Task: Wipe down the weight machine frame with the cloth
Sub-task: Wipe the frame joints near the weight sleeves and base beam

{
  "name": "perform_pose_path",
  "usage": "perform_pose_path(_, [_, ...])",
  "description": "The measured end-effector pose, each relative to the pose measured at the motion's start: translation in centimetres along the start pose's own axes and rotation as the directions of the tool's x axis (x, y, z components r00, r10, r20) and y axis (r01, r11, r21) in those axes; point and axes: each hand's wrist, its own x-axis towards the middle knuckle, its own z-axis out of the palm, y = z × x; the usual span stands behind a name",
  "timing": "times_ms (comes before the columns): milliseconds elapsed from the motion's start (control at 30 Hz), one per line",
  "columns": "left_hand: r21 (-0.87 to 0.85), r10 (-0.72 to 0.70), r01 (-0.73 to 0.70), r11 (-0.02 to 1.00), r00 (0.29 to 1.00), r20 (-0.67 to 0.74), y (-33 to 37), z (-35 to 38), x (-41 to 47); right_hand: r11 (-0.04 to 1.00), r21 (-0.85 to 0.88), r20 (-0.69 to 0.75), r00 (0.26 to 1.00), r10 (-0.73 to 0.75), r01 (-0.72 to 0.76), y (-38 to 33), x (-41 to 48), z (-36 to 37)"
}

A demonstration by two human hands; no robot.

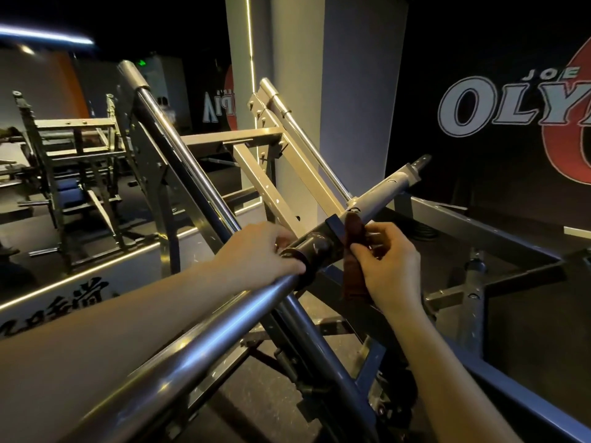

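Note:
A dark brown cloth (353, 247) hangs looped over a slanted bar of the weight machine frame (374, 199), just past a black collar. My right hand (390, 260) pinches the cloth from the right, fingers curled on its fold. My left hand (262, 251) grips the same bar at its dark rounded sleeve (315, 247), where the bar meets a long shiny tube (179, 356) running toward me. The cloth's lower end dangles below the bar.
More steel rails (179, 145) and beige frame beams (303, 167) cross behind the bar. A dark blue base frame (479, 231) spreads to the right. A mirror at left reflects other machines. A grey pillar (319, 91) and a dark logo wall stand behind.

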Motion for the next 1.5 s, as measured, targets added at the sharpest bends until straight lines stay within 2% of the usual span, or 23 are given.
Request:
perform_pose_path(100, [0.049,0.040,-0.043,0.998,0.997,0.068,-0.7,1.3,-0.3,0.982,-0.148,0.004,0.993,-0.117,0.116,0.1,1.2,1.8])
perform_pose_path(200, [0.062,0.041,-0.039,0.997,0.999,-0.019,-0.9,2.0,0.1,0.940,-0.252,0.131,0.970,-0.202,0.230,0.3,2.2,4.5])
perform_pose_path(300, [0.076,0.033,-0.026,0.997,0.996,-0.087,-1.3,2.5,0.7,0.941,-0.247,0.181,0.965,-0.189,0.231,1.3,1.7,5.4])
perform_pose_path(467, [0.056,-0.003,0.008,0.998,0.995,-0.097,-1.5,3.4,1.8,0.948,-0.253,0.232,0.963,-0.135,0.194,3.4,-0.5,4.0])
perform_pose_path(633, [0.099,0.026,-0.012,0.995,0.989,-0.144,-2.0,4.3,2.4,0.935,-0.264,0.215,0.959,-0.183,0.237,1.4,2.8,5.7])
perform_pose_path(733, [0.126,0.029,-0.010,0.992,0.989,-0.147,-2.0,4.3,2.6,0.867,-0.376,0.345,0.918,-0.196,0.327,0.1,5.5,6.6])
perform_pose_path(833, [0.129,0.028,-0.010,0.992,0.990,-0.138,-2.0,4.1,2.6,0.813,-0.463,0.462,0.879,-0.118,0.353,-1.0,7.2,7.0])
perform_pose_path(900, [0.119,0.038,-0.021,0.993,0.990,-0.137,-2.2,4.0,2.4,0.862,-0.420,0.429,0.899,-0.085,0.282,-0.9,6.6,6.6])
perform_pose_path(1000, [0.100,0.060,-0.047,0.994,0.989,-0.137,-2.4,4.0,2.3,0.966,-0.230,0.319,0.947,-0.039,0.117,0.2,2.9,4.9])
perform_pose_path(1167, [0.090,0.063,-0.050,0.995,0.987,-0.151,-2.5,4.3,2.2,0.957,-0.269,0.369,0.929,-0.006,0.113,2.0,1.3,3.0])
perform_pose_path(1300, [0.108,0.046,-0.031,0.994,0.990,-0.137,-2.6,4.4,2.5,0.979,-0.178,0.203,0.978,-0.058,0.095,0.7,3.6,4.1])
perform_pose_path(1400, [0.150,0.049,-0.029,0.988,0.990,-0.133,-2.5,4.4,2.5,0.979,-0.171,0.190,0.979,-0.075,0.108,0.4,3.2,6.5])
perform_pose_path(1500, [0.140,0.049,-0.030,0.990,0.989,-0.136,-2.4,4.2,2.4,0.998,0.062,0.216,0.976,0.016,-0.030,1.6,0.7,6.3])
